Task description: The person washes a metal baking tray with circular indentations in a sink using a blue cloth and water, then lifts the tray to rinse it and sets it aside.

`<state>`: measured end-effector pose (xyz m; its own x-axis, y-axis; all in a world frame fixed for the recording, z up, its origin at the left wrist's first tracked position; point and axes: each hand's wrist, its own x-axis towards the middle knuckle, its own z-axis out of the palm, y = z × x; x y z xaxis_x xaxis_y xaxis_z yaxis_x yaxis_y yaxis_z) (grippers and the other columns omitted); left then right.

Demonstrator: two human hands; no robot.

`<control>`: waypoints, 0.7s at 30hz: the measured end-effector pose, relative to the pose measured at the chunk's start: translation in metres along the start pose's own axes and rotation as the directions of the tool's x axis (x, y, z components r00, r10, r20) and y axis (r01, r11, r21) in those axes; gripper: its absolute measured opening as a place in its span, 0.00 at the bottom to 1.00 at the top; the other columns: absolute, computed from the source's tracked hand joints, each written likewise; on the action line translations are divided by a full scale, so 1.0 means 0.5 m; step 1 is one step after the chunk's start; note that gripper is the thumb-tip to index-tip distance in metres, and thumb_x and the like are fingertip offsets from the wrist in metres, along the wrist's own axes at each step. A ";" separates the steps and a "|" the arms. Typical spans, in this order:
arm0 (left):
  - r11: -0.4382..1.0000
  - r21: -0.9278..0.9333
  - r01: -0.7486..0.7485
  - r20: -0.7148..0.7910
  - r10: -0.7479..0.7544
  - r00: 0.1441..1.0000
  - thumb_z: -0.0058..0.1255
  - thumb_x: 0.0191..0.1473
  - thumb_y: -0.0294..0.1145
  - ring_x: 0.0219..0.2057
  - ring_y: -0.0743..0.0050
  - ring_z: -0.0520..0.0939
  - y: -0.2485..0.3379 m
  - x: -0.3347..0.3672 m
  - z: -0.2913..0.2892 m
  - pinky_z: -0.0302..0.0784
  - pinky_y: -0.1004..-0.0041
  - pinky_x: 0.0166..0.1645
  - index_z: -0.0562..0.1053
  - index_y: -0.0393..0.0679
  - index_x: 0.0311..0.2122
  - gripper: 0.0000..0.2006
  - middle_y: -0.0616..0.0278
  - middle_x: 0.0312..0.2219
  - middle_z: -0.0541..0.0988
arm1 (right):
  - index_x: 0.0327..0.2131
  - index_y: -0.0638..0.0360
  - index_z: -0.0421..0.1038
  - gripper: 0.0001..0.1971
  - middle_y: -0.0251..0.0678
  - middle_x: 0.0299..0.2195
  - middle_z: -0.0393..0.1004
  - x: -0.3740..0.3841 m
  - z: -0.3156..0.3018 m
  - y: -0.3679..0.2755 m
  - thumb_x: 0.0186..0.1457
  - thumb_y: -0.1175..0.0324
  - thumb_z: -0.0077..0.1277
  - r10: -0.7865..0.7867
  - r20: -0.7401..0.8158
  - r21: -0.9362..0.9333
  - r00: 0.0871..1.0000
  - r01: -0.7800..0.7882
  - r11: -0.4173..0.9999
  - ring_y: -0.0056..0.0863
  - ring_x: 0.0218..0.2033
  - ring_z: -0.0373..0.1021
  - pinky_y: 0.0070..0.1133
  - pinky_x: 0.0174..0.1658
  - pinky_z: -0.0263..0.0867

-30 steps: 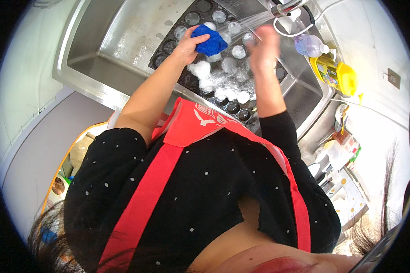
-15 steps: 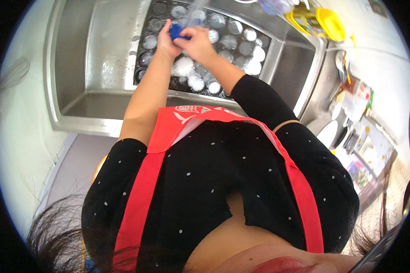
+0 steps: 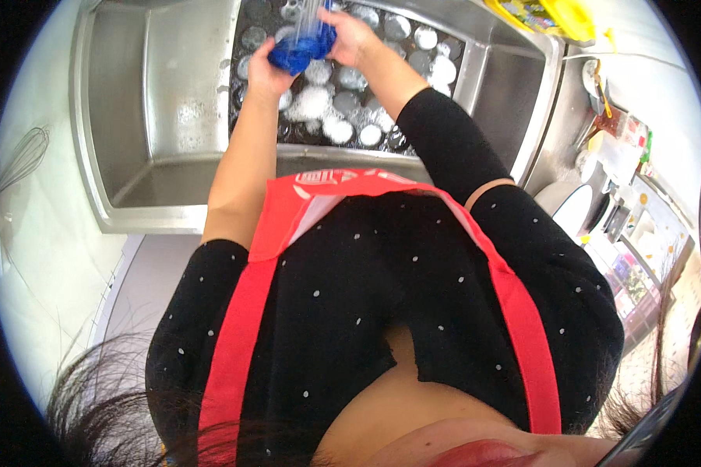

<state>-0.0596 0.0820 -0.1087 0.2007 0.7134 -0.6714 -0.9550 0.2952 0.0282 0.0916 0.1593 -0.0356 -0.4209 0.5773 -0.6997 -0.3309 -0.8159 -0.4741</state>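
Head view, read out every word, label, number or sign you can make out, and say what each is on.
No text can be quoted reliably.
Apron: white print on its red bib, too foreshortened to read.
Yellow container: printed front, cut off by the picture's edge and too small to read.
Cloth: no print visible.
Sink: no print visible.

The tray (image 3: 346, 102) lies in the sink (image 3: 183, 86), beneath the cloth (image 3: 296, 54) and running water (image 3: 310, 15).
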 end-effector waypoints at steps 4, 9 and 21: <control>0.977 0.153 -0.150 0.033 0.146 0.989 0.38 0.54 0.43 0.48 0.49 0.68 0.009 0.058 -0.039 0.64 0.46 0.49 0.62 0.42 0.47 0.19 0.54 0.47 0.67 | 0.37 0.69 0.68 0.12 0.37 0.31 0.72 0.013 0.012 0.027 0.51 0.70 0.48 -0.059 0.190 -0.257 0.980 0.108 0.960 0.24 0.32 0.68 0.22 0.36 0.64; 0.997 0.069 -0.040 0.118 0.032 0.992 0.46 0.50 0.43 0.35 0.56 0.77 -0.026 -0.004 0.098 0.72 0.59 0.44 0.71 0.40 0.38 0.17 0.53 0.33 0.76 | 0.43 0.61 0.65 0.17 0.40 0.33 0.72 0.024 -0.022 0.004 0.49 0.69 0.50 -0.270 -0.078 -0.633 0.960 0.161 0.757 0.28 0.28 0.70 0.24 0.30 0.66; 0.948 0.316 0.036 -0.220 0.036 0.975 0.48 0.47 0.44 0.53 0.44 0.60 0.020 -0.038 0.010 0.52 0.36 0.51 0.56 0.50 0.54 0.29 0.54 0.54 0.57 | 0.29 0.66 0.67 0.06 0.41 0.26 0.71 0.026 0.021 0.004 0.45 0.74 0.46 -0.038 0.072 -0.094 0.997 0.045 0.995 0.34 0.24 0.70 0.31 0.27 0.66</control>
<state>-0.0718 0.0747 -0.0919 0.1132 0.5662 -0.8164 -0.8289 0.5069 0.2366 0.0766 0.1653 -0.0401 -0.4673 0.6089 -0.6410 -0.2683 -0.7885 -0.5535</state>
